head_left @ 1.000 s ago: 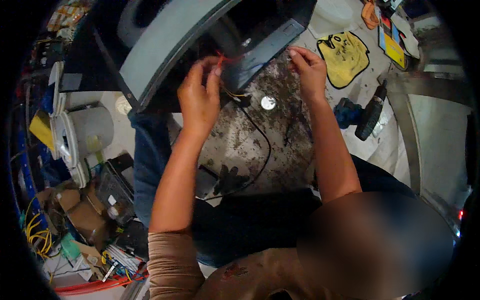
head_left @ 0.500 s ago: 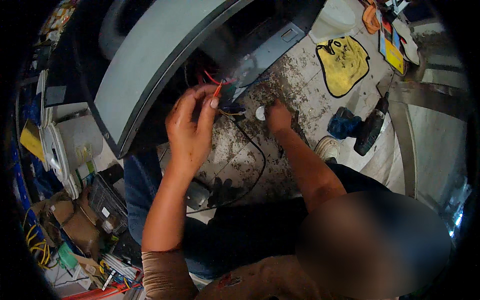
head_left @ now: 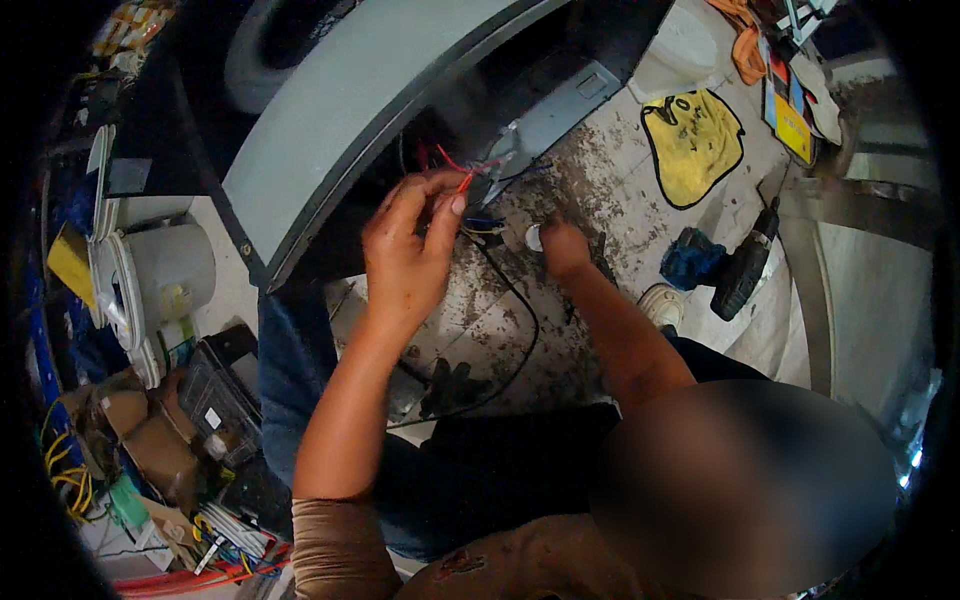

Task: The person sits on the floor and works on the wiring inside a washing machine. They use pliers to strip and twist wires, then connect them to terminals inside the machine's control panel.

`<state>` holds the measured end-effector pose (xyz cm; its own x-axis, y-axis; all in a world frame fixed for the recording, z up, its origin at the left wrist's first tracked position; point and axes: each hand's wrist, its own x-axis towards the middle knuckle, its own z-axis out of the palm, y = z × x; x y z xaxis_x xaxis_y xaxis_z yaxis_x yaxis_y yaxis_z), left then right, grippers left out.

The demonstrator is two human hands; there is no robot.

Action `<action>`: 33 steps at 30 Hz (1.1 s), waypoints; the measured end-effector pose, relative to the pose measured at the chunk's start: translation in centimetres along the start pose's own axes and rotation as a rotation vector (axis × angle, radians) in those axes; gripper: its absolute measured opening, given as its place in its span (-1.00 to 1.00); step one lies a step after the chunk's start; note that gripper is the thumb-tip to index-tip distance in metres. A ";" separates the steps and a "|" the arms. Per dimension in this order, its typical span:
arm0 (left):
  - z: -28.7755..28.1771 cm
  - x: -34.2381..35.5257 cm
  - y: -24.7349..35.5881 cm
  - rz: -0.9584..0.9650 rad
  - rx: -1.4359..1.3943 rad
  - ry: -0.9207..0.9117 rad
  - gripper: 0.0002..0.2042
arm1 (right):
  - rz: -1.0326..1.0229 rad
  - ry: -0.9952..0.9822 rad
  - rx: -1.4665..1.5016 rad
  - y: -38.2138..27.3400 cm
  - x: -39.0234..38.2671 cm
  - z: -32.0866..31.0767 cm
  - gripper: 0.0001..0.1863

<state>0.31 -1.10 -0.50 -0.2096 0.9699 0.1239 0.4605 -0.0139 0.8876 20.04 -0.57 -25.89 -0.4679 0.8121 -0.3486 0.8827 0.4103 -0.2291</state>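
My left hand [head_left: 415,245] is raised at the opening of a grey-and-black machine housing [head_left: 330,110]. Thumb and fingers pinch a red wire [head_left: 465,182], whose tip points up between them. More red wires run from the opening just beyond the fingertips. Lower and to the right, my right hand [head_left: 566,246] is closed, its fingers curled by a small white round thing [head_left: 533,238] that looks like a roll of tape; its far side is hidden. Between the hands, a black cable [head_left: 530,325] with thin yellowish and blue wire ends [head_left: 485,230] curves across the dirty floor.
On the right lie a yellow cloth [head_left: 693,150], a cordless drill [head_left: 745,265] and a blue crumpled thing [head_left: 692,258]. Dark gloves [head_left: 450,385] rest near my legs. A white bucket [head_left: 175,275], a black case [head_left: 215,405] and cluttered cables [head_left: 75,480] stand along the left.
The whole view has shifted and turned slightly. My left hand still pinches the red wire, and my right hand stays closed beside the white round thing.
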 end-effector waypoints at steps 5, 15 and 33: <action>0.0 0.0 -0.2 0.024 -0.011 -0.003 -0.87 | -0.056 0.030 0.119 1.6 0.0 1.1 -0.75; -0.1 -0.1 -1.0 0.016 0.079 -0.090 -0.83 | 0.361 0.235 1.156 3.1 -1.9 -1.9 -0.84; -0.8 0.2 -1.3 0.220 -0.095 -0.065 -0.88 | -0.180 0.317 1.316 -7.3 -4.4 -27.0 -0.84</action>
<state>-1.03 -1.09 -1.22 -0.0560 0.9544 0.2932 0.4050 -0.2467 0.8804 16.85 4.10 1.89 -0.3839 0.9224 -0.0421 0.0347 -0.0311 -0.9989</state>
